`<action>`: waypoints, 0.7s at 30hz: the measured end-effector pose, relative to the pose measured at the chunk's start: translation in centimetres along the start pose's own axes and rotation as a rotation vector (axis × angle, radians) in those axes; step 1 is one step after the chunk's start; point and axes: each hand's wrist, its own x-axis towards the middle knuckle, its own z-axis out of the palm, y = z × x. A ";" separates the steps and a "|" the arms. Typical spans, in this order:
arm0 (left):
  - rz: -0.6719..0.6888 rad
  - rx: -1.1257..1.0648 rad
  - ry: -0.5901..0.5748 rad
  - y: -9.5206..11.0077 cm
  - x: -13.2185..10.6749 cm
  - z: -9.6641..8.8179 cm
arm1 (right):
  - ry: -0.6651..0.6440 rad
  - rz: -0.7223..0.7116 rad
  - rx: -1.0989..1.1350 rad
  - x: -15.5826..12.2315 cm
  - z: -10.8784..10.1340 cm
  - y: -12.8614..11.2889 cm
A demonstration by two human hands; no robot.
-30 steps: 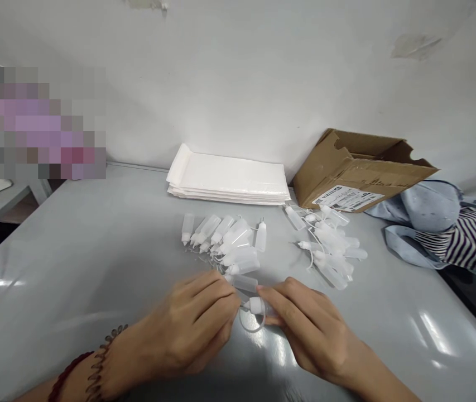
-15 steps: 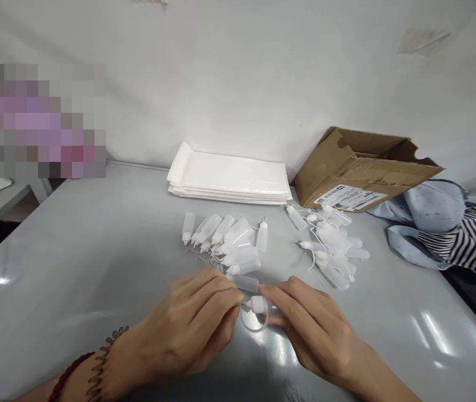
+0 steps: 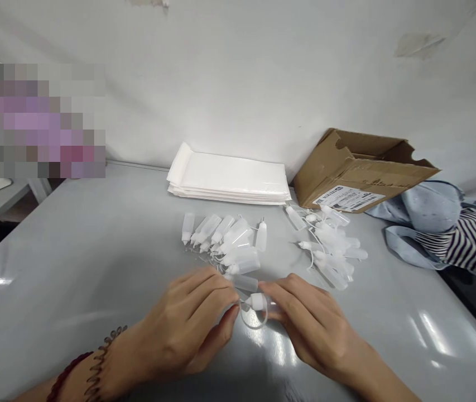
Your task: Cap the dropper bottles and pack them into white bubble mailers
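My right hand (image 3: 311, 326) is closed around a small translucent needle-tip bottle (image 3: 272, 304), its white cap end (image 3: 256, 301) pointing left. A thin white strap (image 3: 254, 326) loops below the cap end toward the fingertips of my left hand (image 3: 187, 326). Those fingertips are pinched at the bottle's thin tip, and the strap's far end runs in among them; the small part held there is mostly hidden. Just beyond my hands lies another clear bottle (image 3: 245, 283). Behind it is a pile of similar bottles with white tips (image 3: 233, 237).
A second heap of bottles with looped straps (image 3: 333, 245) lies to the right on the grey table (image 3: 107, 234). White padded envelopes (image 3: 233, 173) are stacked by the wall. An open cardboard box (image 3: 359, 176) stands beside them, with a blue and striped cloth item (image 3: 442, 223) at right.
My left thumb has dropped slightly away from the fingers, and the left hand has shifted a little left. The right hand and bottle are nearly unchanged.
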 end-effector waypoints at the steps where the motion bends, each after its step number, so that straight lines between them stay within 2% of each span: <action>1: 0.002 -0.001 0.000 0.0 0.0 0.0 | 0.000 0.000 -0.002 0.0 0.0 0.0; 10: 0.055 -0.002 0.015 0.1 0.1 0.0 | -0.015 0.010 0.019 -0.1 0.0 0.0; 21: 0.069 -0.045 -0.046 -0.1 -0.4 0.1 | -0.048 0.007 0.034 -0.5 0.3 0.0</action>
